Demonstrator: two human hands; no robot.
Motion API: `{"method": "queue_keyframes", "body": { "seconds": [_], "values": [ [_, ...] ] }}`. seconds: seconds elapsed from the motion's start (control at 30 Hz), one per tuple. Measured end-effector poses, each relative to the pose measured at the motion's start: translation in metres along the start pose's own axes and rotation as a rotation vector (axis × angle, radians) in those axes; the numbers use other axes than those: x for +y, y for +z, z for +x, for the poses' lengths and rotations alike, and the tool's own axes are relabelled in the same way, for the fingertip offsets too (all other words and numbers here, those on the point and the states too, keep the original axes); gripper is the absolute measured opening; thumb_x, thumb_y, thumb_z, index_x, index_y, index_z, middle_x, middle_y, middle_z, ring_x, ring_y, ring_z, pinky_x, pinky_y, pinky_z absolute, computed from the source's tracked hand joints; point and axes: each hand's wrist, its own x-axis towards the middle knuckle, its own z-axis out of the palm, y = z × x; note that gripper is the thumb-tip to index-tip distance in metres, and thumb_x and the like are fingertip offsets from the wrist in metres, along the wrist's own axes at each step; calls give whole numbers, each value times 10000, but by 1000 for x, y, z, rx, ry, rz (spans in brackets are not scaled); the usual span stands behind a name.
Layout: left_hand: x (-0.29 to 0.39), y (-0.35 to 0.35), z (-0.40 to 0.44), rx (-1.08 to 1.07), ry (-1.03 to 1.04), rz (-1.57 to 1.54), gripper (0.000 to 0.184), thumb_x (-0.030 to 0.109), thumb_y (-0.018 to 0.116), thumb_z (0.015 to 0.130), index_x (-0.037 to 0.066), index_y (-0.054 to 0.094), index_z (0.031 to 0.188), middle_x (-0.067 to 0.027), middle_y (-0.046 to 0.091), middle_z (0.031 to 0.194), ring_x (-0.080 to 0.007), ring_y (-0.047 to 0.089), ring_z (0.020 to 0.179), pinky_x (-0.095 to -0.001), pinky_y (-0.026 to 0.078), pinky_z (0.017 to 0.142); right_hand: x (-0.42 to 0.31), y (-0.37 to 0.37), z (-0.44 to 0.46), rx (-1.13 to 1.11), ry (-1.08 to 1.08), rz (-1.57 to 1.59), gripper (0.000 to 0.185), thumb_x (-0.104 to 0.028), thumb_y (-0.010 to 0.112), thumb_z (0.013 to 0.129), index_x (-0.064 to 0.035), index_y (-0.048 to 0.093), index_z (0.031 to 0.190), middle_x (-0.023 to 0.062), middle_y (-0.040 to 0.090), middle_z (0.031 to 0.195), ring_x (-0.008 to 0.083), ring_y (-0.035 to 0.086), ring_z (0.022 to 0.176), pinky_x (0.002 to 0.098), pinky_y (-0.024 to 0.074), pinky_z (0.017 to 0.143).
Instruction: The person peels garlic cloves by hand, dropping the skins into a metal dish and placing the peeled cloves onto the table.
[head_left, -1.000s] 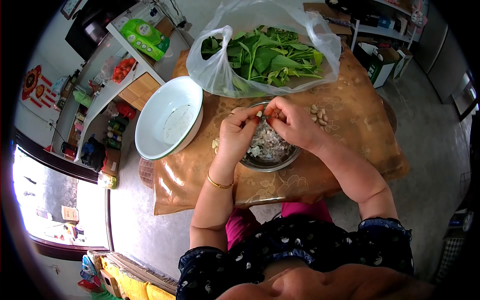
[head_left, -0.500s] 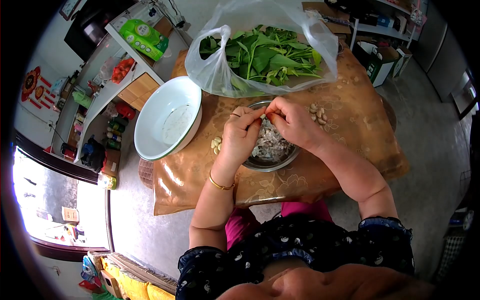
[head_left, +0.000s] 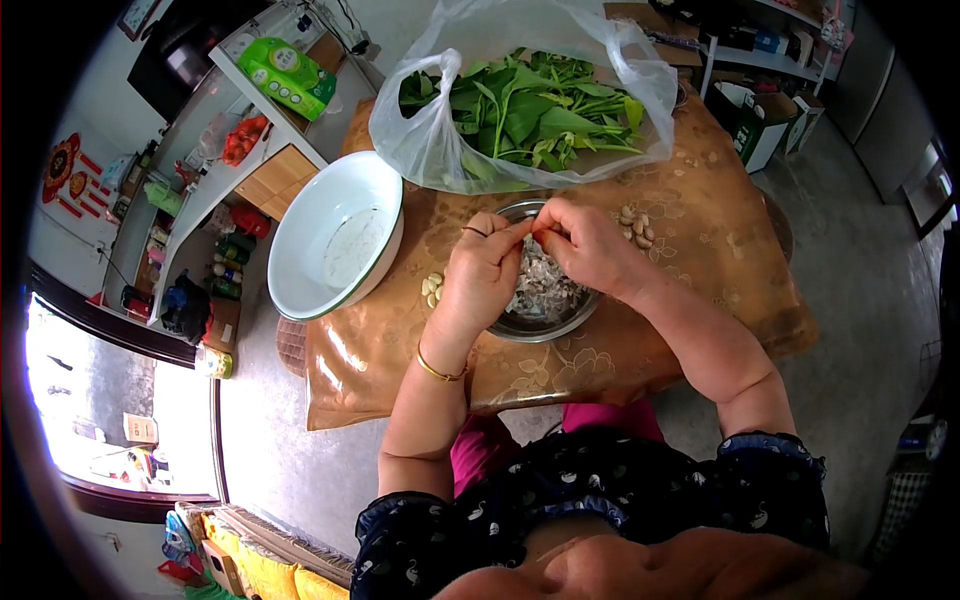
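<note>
Head view: left hand [head_left: 482, 268] and right hand [head_left: 588, 250] meet, grip pinched closed, above a metal bowl [head_left: 541, 337] of peelings [head_left: 546, 288].

Bright light came through the doorway [head_left: 130, 410] onto the grey floor [head_left: 265, 440]. White shelving [head_left: 225, 170] stood along the pale wall [head_left: 95, 95], and a yellow-cushioned sofa [head_left: 262, 565] sat near the doorway.

On the tabletop [head_left: 730, 290], greens [head_left: 540, 115] lie in a plastic bag [head_left: 400, 150] along the far edge; the basin [head_left: 335, 240] sits by the left edge, peeled cloves [head_left: 432, 289] between it and the bowl of skins [head_left: 545, 330], unpeeled cloves [head_left: 637, 228] right.
</note>
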Motion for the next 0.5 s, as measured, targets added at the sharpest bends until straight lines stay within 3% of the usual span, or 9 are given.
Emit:
{"method": "queue_keyframes", "body": {
  "seconds": [0.13,0.3,0.4,0.5],
  "values": [
    [2,0,0,-9,5,15,283,-111,559,736,11,667,967,-112,565,781,-248,541,756,-300,434,692,-2,0,-1,-25,53,-32,65,-14,561,819,31,556,866,110,606,707,109,537,628,268,426,561],
    [5,0,1,2,20,1,275,-115,555,744,-1,661,971,-111,577,795,-248,547,763,-296,434,697,-3,1,-2,-18,125,82,47,-14,534,824,16,552,855,35,555,669,82,480,577,242,382,520],
    [0,2,0,29,-48,-112,262,-102,558,756,-8,658,979,-123,591,825,-247,559,752,-306,455,678,-3,0,-1,-31,198,248,51,-23,509,835,1,548,858,-14,501,649,59,432,560,222,344,499],
    [1,3,-1,52,-255,-320,252,-93,570,774,1,662,988,-85,600,839,-204,554,757,-279,445,690,-1,-2,0,-73,318,513,65,-34,488,842,-11,545,863,-25,481,646,51,405,554,216,323,485]
  ]
}}
